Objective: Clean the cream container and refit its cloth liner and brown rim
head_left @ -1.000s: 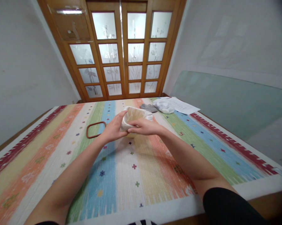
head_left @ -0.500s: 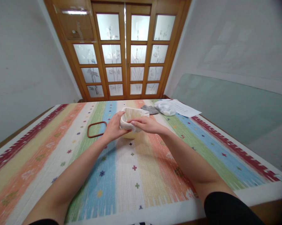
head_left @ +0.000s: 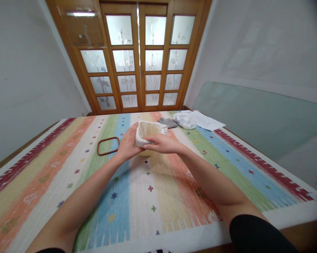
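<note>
A thin white plastic bag (head_left: 140, 140) lines a small pale-yellow bin (head_left: 144, 153) at the middle of the table, its edge folded outward over the rim. Around the bin's left side, my left hand (head_left: 128, 143) is closed, holding bag and wall together. My right hand (head_left: 162, 143) lies at the near right of the rim, its fingers pressed on the folded bag edge. Most of the bin's body is hidden behind the bag and my hands. Just left of my left hand, a brown rounded rectangular ring (head_left: 108, 153) rests on the cloth.
A striped tablecloth (head_left: 95, 196) covers the table. Beyond the bin to the right lie a grey crumpled piece (head_left: 167, 122), a white plastic bundle (head_left: 185, 121) and printed paper (head_left: 208, 121). A greenish glass sheet (head_left: 253, 112) leans along the right wall.
My right fingers have moved slightly down and outward over the near rim, and the bag edge there lies lower on the outside. My left hand keeps its hold on the bin.
</note>
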Motion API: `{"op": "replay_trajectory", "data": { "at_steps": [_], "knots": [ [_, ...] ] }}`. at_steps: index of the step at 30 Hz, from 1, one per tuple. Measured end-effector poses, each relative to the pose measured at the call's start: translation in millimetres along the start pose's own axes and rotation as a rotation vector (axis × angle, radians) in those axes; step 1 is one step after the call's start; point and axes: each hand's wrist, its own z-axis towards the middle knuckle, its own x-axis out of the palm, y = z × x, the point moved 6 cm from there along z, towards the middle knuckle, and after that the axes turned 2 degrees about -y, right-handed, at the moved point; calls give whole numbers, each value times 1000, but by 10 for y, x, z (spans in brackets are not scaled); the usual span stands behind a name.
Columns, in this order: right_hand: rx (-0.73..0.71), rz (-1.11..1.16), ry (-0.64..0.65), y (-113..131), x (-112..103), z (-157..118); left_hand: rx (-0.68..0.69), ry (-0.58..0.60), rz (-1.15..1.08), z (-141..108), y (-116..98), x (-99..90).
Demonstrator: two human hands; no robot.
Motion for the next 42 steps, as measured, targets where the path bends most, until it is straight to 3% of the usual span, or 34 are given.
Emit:
{"op": "replay_trajectory", "data": {
  "at_steps": [16,23,31,34,38,42],
  "knots": [
    [171,-284,-236,18,91,94,-132,-47,68,3,156,19],
    [169,-252,-196,-18,63,82,-104,-16,78,-9,141,50],
    [103,-140,8,4,-64,-18,62,16,27,-25,-91,53],
    [113,-83,-131,9,-190,-9,83,22,46,-32,-172,53],
    [233,27,-379,-119,-260,42,115,59,43,-45,-245,77],
    [249,136,-431,-256,-156,118,141,76,31,-53,-302,80]
  ]
}}
